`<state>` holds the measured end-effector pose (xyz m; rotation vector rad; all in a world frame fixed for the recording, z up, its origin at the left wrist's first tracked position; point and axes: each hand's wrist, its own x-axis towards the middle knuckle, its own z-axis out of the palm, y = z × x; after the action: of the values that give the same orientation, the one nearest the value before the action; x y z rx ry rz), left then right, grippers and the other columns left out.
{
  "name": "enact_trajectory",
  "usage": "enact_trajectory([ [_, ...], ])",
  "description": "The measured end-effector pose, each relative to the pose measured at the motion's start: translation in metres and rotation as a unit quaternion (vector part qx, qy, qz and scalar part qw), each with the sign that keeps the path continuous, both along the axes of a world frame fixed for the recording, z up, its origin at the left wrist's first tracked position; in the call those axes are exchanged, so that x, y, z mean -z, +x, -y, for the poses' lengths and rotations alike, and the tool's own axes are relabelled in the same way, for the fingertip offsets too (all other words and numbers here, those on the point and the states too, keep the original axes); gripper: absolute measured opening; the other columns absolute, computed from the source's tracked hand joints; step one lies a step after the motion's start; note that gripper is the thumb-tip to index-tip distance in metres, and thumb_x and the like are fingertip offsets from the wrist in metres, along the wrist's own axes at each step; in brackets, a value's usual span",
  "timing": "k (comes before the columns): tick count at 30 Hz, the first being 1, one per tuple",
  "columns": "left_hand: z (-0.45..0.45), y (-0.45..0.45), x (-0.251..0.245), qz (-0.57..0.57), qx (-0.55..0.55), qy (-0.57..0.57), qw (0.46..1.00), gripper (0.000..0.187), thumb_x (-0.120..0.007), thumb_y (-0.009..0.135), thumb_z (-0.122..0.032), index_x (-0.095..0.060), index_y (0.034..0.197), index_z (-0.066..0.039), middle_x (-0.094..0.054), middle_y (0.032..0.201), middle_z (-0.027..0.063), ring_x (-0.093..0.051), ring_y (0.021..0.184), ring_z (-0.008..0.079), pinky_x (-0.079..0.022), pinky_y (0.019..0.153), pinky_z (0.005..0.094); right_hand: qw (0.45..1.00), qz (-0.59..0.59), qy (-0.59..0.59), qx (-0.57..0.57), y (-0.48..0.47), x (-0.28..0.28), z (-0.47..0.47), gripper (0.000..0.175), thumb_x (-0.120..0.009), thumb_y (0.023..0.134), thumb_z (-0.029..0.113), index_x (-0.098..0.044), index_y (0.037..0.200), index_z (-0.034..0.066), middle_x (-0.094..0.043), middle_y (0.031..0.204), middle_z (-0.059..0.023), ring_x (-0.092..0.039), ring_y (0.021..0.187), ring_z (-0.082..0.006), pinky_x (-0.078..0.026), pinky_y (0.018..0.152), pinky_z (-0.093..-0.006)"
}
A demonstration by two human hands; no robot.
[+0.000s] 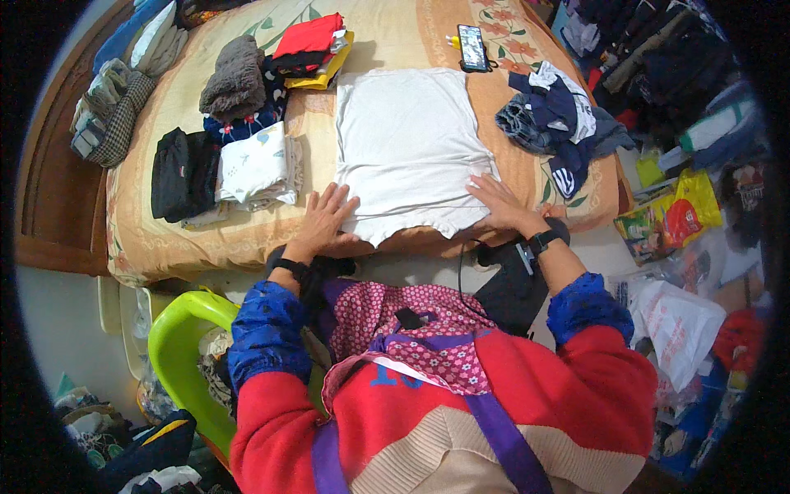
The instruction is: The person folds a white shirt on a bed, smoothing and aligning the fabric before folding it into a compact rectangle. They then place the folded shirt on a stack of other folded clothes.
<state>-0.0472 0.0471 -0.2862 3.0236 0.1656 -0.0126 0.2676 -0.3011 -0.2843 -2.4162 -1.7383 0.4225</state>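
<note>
A white cloth garment (407, 136) lies spread out before me on the bed, its near edge wavy and hanging slightly over the mattress edge. Creases run across its lower half. My left hand (324, 219) rests with fingers apart at its near left corner. At the near right corner, my right hand (500, 204) lies on the fabric, fingers spread. Neither hand grips anything. Both wrists wear dark bands.
Folded black clothes (184, 176), a folded white printed cloth (256, 163), a grey fleece bundle (233, 77) and a red folded garment (308, 40) sit left. A smartphone (472, 48) lies behind. Crumpled clothes (555, 117) are right. A green tub (179, 327) stands beside me.
</note>
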Motion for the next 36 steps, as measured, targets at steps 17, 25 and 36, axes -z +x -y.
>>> enact_trajectory([
  [17,-0.009,-0.010,-0.010,0.065,0.144,0.024,0.987,0.032,-0.066,0.083,-0.023,-0.065,0.115,-0.017,-0.050,0.140,0.0109,-0.038,0.140,0.0317,-0.032,0.113,0.0571,0.971,0.137,0.159,-0.111,-0.012,0.002,0.012,0.014,-0.055,0.088,0.008,-0.061,0.100,0.0048,-0.053,0.139,-0.0148,-0.044,0.135,-0.0393,-0.035,0.111,-0.0544],
  [25,0.000,-0.003,0.008,0.132,0.111,-0.051,0.984,0.024,-0.063,0.085,-0.020,-0.065,0.106,-0.008,-0.057,0.130,0.0148,-0.049,0.128,0.0359,-0.040,0.107,0.0501,0.964,0.147,0.204,-0.079,-0.016,0.012,0.006,0.011,-0.062,0.087,0.014,-0.062,0.095,0.0064,-0.057,0.132,-0.0140,-0.048,0.129,-0.0372,-0.039,0.108,-0.0522],
  [36,0.023,0.048,0.010,0.186,-0.257,-0.057,0.947,0.019,-0.062,0.088,-0.023,-0.067,0.086,-0.005,-0.065,0.093,0.0156,-0.060,0.092,0.0372,-0.047,0.081,0.0507,0.956,0.127,0.169,0.203,-0.020,0.012,-0.032,0.016,-0.059,0.089,0.019,-0.061,0.089,0.0038,-0.063,0.095,-0.0137,-0.058,0.098,-0.0357,-0.048,0.081,-0.0496],
])
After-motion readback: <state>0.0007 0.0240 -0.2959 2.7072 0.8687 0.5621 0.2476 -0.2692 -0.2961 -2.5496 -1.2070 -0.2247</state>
